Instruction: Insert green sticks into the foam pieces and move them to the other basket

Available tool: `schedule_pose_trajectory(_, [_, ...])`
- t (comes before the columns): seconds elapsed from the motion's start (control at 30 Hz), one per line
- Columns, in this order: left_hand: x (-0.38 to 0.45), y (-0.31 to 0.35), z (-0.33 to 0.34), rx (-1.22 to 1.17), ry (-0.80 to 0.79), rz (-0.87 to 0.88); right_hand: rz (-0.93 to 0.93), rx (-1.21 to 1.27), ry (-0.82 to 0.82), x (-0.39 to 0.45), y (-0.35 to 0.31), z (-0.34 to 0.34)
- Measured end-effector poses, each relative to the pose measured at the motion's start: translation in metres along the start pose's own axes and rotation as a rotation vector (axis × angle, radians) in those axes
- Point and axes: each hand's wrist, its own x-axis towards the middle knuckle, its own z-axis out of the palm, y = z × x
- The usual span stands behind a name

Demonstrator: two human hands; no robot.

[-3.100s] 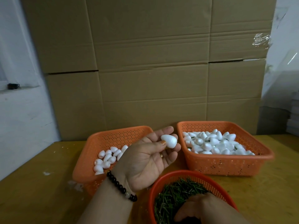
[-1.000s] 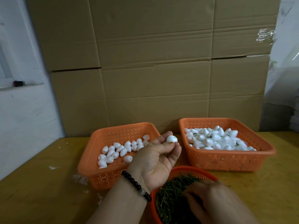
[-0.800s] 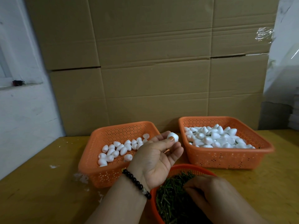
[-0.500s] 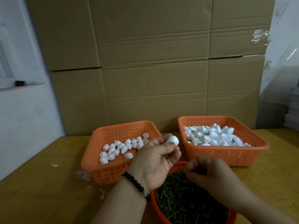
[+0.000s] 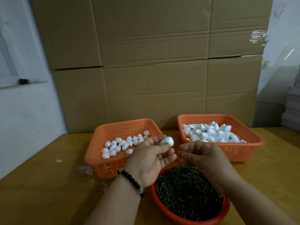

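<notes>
- The foam piece (image 5: 167,141) I'm working with is a white egg-ish blob, pinched at the tip of my left hand (image 5: 152,161) between thumb and fingers, palm turned up, right above the gap between the two square baskets.
- My right hand (image 5: 201,155) sits just beside it on the right, curled in, with its grip narrow on the end of a green stick (image 5: 179,154). Only a tiny dark bit of the stick pokes out toward the left hand, so I can barely make it out. It's not touching the foam.
- Directly under both hands is the round orange basket (image 5: 175,216), packed with a heap of green sticks (image 5: 186,194).
- Left orange basket (image 5: 103,164) holds a loose scatter of plain foam pieces (image 5: 121,144), mostly toward its near side.
- Right orange basket (image 5: 235,153) has a much bigger pile of foam pieces (image 5: 212,133), and I can see a few dark green stick bits among them.
- There's a black bead bracelet (image 5: 131,181) on my left wrist.
- Everything sits on a yellowish wooden table (image 5: 40,192) with some white crumbs (image 5: 85,169) near the left basket.
- Behind it all, a wall of stacked cardboard boxes (image 5: 154,62).
</notes>
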Motion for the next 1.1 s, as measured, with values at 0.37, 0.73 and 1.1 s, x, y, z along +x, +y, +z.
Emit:
schedule_pose_trajectory(0.37, [-0.004,0.01,-0.005,0.023,-0.085,0.042,-0.141,0.005,0.025,-0.001,-0.01,-0.003])
schedule_pose_trajectory(0.73, [-0.008,0.011,0.002,-0.091,-0.137,0.032,-0.306,-0.188,0.135,-0.002,-0.008,-0.003])
schedule_pose_trajectory(1.1, [-0.009,0.008,0.008,-0.12,-0.127,0.025,-0.375,-0.146,0.171,-0.005,-0.006,0.002])
